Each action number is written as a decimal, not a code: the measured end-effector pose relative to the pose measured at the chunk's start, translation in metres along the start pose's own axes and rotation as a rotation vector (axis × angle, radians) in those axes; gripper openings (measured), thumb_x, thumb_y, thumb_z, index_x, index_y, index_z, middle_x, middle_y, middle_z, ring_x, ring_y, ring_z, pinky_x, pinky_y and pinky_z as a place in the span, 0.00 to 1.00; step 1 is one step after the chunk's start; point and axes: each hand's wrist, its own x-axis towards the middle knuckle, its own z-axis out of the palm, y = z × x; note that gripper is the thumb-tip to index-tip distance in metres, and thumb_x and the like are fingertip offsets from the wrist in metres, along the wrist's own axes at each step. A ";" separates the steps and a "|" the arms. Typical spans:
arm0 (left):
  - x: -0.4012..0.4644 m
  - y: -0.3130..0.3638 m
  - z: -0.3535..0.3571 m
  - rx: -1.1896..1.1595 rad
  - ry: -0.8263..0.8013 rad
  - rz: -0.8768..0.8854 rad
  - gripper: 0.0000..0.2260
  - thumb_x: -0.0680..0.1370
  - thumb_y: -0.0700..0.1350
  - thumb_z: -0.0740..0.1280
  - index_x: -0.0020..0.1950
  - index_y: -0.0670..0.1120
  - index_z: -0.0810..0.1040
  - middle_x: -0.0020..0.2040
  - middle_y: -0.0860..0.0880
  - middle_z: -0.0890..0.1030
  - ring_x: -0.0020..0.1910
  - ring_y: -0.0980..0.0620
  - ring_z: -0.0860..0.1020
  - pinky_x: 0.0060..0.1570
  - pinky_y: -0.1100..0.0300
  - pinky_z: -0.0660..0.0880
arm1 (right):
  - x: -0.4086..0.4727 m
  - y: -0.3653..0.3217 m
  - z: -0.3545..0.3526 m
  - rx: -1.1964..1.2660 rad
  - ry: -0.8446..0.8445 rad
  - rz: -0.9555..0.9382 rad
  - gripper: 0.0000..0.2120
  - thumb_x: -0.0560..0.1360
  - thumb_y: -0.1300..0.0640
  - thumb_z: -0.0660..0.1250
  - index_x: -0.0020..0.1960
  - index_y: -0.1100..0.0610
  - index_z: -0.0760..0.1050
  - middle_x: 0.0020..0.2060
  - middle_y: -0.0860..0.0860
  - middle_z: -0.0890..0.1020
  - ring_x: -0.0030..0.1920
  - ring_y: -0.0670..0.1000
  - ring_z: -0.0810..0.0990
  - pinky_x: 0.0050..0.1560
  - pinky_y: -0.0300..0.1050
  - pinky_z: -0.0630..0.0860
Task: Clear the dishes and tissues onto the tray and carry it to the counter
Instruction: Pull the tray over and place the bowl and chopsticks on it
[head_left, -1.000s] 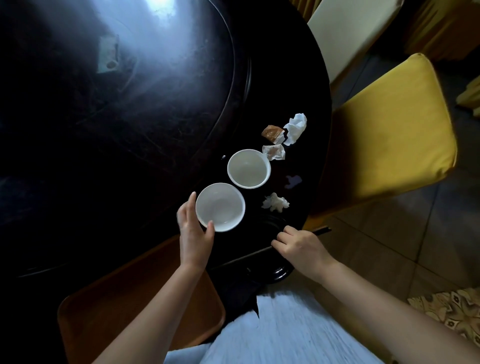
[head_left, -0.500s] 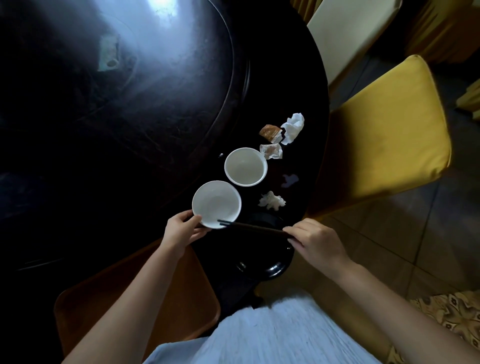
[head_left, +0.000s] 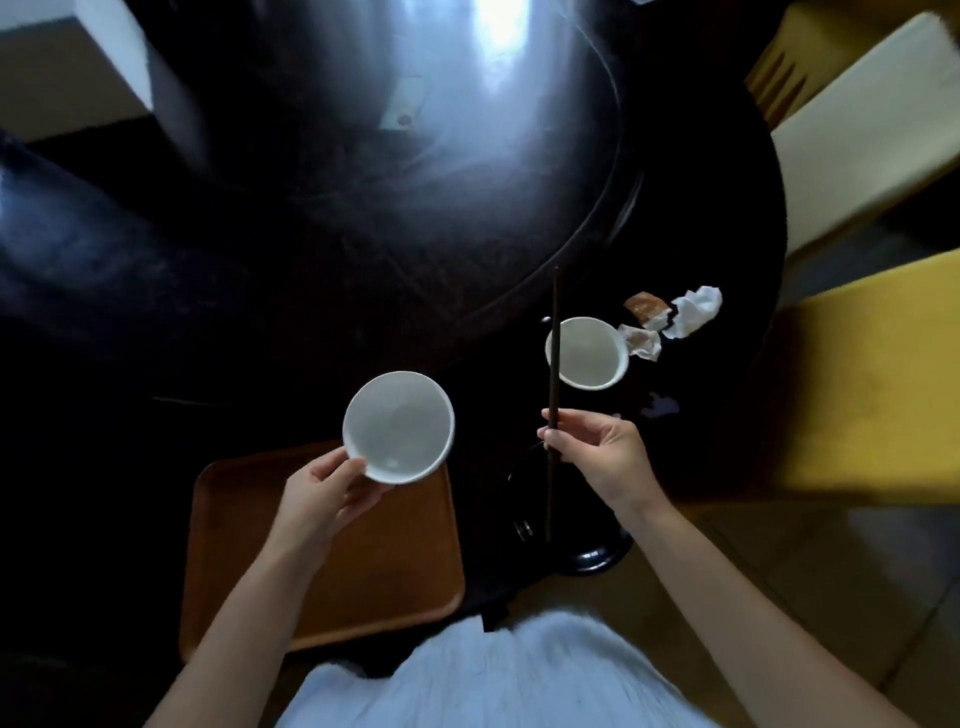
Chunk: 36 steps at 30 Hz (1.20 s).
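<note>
My left hand (head_left: 322, 499) grips the near rim of a white bowl (head_left: 399, 426), lifted over the far edge of the brown tray (head_left: 395, 561). My right hand (head_left: 597, 452) pinches dark chopsticks (head_left: 554, 364) near their middle, and they point away from me. A second white bowl (head_left: 589, 353) stands on the black table (head_left: 701, 218), partly crossed by the chopsticks. Crumpled white tissues (head_left: 696, 312) and a brownish wrapper (head_left: 644, 306) lie just right of that bowl. A dark glossy dish (head_left: 592, 556) sits at the table's near edge under my right wrist.
A raised round turntable (head_left: 415, 182) fills the table's middle, with a small card (head_left: 402, 106) on it. A yellow chair (head_left: 872, 374) and a cream chair (head_left: 862, 130) stand close on the right. A small whitish smear (head_left: 660, 405) marks the table by my right hand.
My left hand has lifted the near bowl off the table and brought it left over the tray. My right hand has raised the chopsticks and swung them from sideways to pointing away.
</note>
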 end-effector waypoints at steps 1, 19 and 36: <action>-0.004 -0.003 -0.013 -0.017 0.036 0.001 0.08 0.76 0.37 0.63 0.48 0.48 0.78 0.42 0.43 0.82 0.41 0.46 0.82 0.30 0.64 0.79 | 0.001 -0.001 0.009 0.009 -0.023 -0.002 0.10 0.70 0.68 0.70 0.48 0.58 0.81 0.39 0.50 0.84 0.37 0.38 0.83 0.38 0.28 0.77; -0.004 -0.061 -0.173 0.104 0.133 -0.101 0.14 0.77 0.39 0.63 0.62 0.43 0.74 0.47 0.47 0.80 0.44 0.50 0.80 0.30 0.66 0.78 | -0.011 0.007 0.151 -0.727 -0.157 -0.367 0.09 0.73 0.59 0.68 0.53 0.54 0.79 0.44 0.51 0.85 0.45 0.48 0.82 0.46 0.46 0.81; 0.003 -0.057 -0.200 0.144 0.178 -0.074 0.11 0.77 0.41 0.64 0.59 0.42 0.76 0.44 0.45 0.81 0.40 0.52 0.81 0.28 0.68 0.77 | 0.007 0.027 0.240 -1.381 -0.299 -0.601 0.12 0.74 0.65 0.59 0.51 0.57 0.79 0.43 0.54 0.80 0.44 0.56 0.78 0.40 0.46 0.69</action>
